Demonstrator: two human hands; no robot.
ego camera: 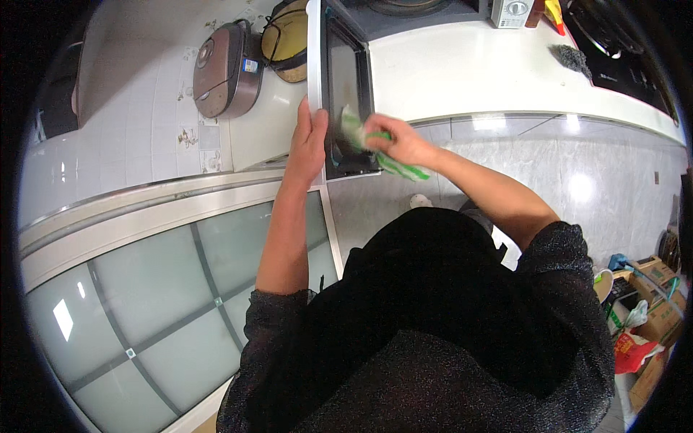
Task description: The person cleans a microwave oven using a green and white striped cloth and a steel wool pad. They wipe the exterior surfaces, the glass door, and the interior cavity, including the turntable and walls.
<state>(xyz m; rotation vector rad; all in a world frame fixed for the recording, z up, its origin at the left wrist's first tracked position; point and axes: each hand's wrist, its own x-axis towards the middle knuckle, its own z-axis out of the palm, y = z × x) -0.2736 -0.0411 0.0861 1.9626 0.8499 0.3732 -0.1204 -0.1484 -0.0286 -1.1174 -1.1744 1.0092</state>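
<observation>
A microwave oven [427, 24] stands at the top with its door [345, 81] swung out towards me. My left hand [309, 142] grips the door by its white outer side, with the thumb near the edge. Pinched in the fingers of my right hand [398, 139] is a green and white cloth [403, 168], which lies partly against the dark inner face of the door. The cloth and the right hand are slightly blurred, so the exact contact is hard to tell.
Left of the door stand a rice cooker [227, 70] and a round yellow appliance [287, 43]. The white countertop [460, 70] runs right to a black cooktop [622, 70], with a grey scouring pad [572, 59] beside it. A frosted glass door [157, 281] is lower left; cardboard boxes [658, 319] lie lower right.
</observation>
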